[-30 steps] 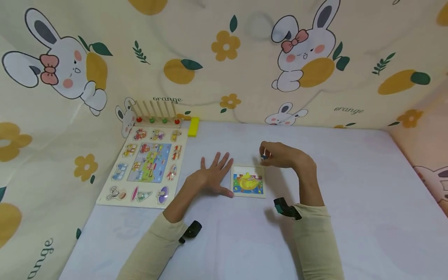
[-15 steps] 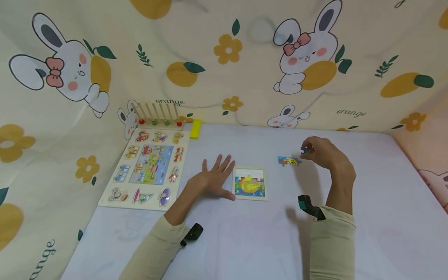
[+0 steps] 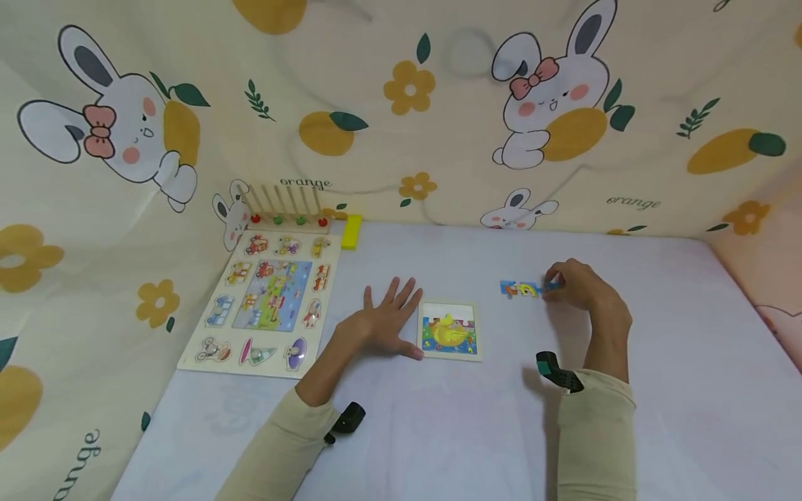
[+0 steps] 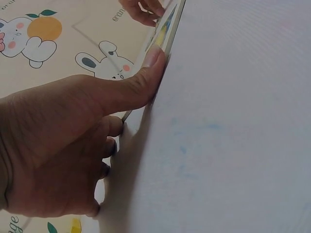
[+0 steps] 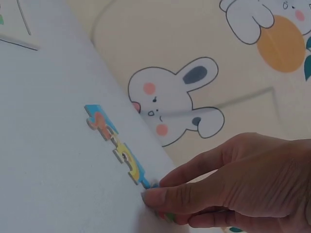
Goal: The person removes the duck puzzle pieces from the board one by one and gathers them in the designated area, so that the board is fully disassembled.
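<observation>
My right hand (image 3: 579, 287) pinches a small blue jigsaw piece (image 3: 551, 286) between thumb and fingertips, low over the table. It is at the right end of a short row of jigsaw pieces (image 3: 519, 289) printed in blue, orange and yellow; in the right wrist view the row (image 5: 116, 141) runs right up to my thumb. The fingers cover most of the held piece. My left hand (image 3: 379, 323) lies with fingers spread, its thumb at the left edge of a small puzzle tray (image 3: 451, 310). A yellow duck picture fills the tray's lower part, and its top strip is bare.
A large wooden peg puzzle board (image 3: 276, 296) with vehicle and toy pictures lies at the left. Behind it stands a rack of wooden rods (image 3: 288, 205) with red and green beads, beside a yellow block (image 3: 351, 232). Printed cloth walls the white table's back.
My right hand has carried the jigsaw piece rightward from above the tray, then lowered it beside the row. The left hand stays at the tray.
</observation>
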`<state>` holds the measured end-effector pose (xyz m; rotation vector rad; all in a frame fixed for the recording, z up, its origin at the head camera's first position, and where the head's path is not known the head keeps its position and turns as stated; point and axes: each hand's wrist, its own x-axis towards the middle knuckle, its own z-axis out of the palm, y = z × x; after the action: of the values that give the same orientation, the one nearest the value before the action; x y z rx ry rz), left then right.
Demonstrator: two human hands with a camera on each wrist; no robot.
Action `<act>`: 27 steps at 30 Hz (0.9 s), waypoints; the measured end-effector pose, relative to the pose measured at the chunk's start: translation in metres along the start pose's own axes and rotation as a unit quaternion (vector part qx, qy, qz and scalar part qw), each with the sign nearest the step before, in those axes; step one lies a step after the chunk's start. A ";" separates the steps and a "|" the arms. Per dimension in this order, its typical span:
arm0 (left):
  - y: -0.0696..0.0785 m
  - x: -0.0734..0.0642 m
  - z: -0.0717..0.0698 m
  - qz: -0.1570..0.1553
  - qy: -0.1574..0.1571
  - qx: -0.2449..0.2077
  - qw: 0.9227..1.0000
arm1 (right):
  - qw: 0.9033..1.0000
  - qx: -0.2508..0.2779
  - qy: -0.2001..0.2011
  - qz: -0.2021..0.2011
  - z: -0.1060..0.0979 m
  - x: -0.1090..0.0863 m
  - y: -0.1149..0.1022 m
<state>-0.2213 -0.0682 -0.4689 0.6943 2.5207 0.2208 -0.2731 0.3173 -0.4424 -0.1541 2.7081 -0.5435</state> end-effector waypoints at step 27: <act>-0.002 0.000 0.000 0.011 -0.005 -0.009 1.000 | 1.000 -0.001 -0.018 0.001 0.000 -0.002 -0.004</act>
<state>-0.2225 -0.0695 -0.4694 0.7147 2.5000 0.2459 -0.2714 0.3137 -0.4403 -0.1595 2.6744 -0.5322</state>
